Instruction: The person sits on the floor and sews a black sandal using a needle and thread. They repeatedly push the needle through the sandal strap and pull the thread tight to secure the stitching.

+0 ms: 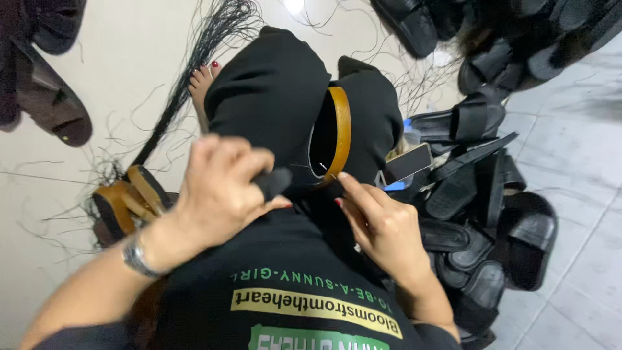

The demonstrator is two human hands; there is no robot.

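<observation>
Head view looks straight down onto a lap in black cloth, knees raised, with a sandal held up between the two hands. The sandal stands on edge, its tan sole rim facing the camera and its black upper turned toward the knees. The left hand wraps round the near black end of the sandal, its grip curled tight on it, with a metal watch at the wrist. The right hand sits just right of the sandal, thumb and forefinger pressed together on a thin needle at the sole's lower edge; a fine thread at the needle is too faint to follow.

A bare foot with red nails shows on the floor at far left of the knees. Black threads fan across the floor there. Two tan-soled sandals lie at left beside the left wrist. A dark sandal lies at far left. A heap of black sandals fills the right side, well apart from the hands. A phone leans near the heap, just right of the knee.
</observation>
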